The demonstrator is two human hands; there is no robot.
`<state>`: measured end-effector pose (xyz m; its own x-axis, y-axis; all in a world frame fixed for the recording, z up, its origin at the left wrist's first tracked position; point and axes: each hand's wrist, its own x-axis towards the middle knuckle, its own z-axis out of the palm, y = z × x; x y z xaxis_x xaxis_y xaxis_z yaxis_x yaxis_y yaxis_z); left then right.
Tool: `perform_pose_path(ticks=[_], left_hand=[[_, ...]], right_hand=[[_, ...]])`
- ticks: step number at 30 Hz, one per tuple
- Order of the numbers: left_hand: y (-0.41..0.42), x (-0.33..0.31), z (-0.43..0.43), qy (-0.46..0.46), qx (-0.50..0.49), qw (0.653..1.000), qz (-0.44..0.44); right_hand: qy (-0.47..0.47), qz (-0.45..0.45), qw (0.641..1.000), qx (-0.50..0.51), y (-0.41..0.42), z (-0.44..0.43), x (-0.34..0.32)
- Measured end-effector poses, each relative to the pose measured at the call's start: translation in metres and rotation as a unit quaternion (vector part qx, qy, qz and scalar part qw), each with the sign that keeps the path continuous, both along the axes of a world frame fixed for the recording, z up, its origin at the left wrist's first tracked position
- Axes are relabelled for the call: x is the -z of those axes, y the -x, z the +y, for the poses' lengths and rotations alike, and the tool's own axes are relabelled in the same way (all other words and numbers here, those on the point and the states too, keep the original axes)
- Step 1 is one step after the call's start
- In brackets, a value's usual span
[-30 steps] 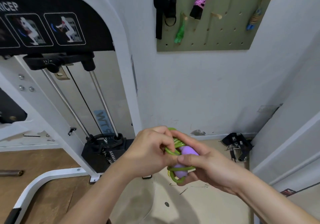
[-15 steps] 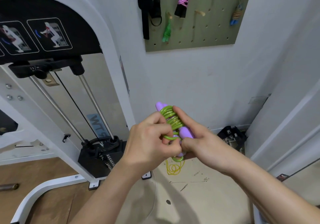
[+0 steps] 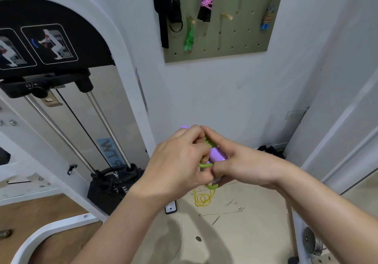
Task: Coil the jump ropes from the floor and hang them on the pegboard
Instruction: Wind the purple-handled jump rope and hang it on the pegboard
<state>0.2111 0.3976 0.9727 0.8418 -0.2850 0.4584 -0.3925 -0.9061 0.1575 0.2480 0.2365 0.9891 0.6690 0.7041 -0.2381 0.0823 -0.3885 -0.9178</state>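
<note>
Up on the wall, the pegboard (image 3: 241, 45) sits above and slightly right of both hands — left hand (image 3: 180, 161) and right hand (image 3: 243, 163) clasp the green-corded, purple-handled jump rope (image 3: 216, 154), its long axis tilted up-left; a bare peg (image 3: 226, 16) looks free

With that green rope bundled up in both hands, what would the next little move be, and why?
Probably tucking the loose green loop under the wraps: the green cord already coils around the purple handles, both hands, left and right, pinch it, and a bare wooden peg waits.
</note>
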Motion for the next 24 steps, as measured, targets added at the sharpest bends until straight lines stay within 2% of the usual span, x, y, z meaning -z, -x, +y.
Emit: perform_pose_path(ticks=[2, 6, 10, 15, 17, 18, 20, 22, 24], left_hand=[[-0.002, -0.001, -0.001, 0.006, 0.000, 0.999, -0.034], [-0.009, -0.002, 0.003, 0.089, 0.010, 0.992, -0.092], [-0.024, -0.001, 0.004, 0.191, 0.014, 0.980, -0.058], [-0.040, 0.009, -0.006, 0.218, 0.024, 0.976, -0.012], [-0.048, 0.011, -0.013, 0.242, 0.017, 0.970, 0.018], [-0.053, 0.011, -0.015, 0.275, 0.002, 0.961, 0.029], [-0.065, 0.010, -0.012, 0.387, -0.023, 0.920, 0.062], [-0.073, 0.007, -0.010, 0.486, 0.000, 0.867, 0.107], [-0.074, 0.005, -0.016, 0.507, 0.023, 0.852, 0.128]], right_hand=[[-0.005, -0.042, 0.999, 0.005, -0.001, 0.004, -0.007], [-0.045, -0.090, 0.995, 0.028, -0.001, 0.005, -0.015], [-0.019, -0.119, 0.992, 0.032, 0.002, 0.003, -0.017], [0.086, -0.243, 0.966, 0.038, -0.003, -0.009, -0.010], [0.098, -0.267, 0.957, 0.050, -0.006, -0.014, -0.007], [0.065, -0.245, 0.965, 0.068, -0.008, -0.019, -0.006], [-0.062, -0.119, 0.983, 0.127, -0.015, -0.030, -0.007], [-0.162, 0.002, 0.969, 0.185, -0.024, -0.041, -0.009], [-0.171, 0.029, 0.964, 0.203, -0.032, -0.046, -0.004]])
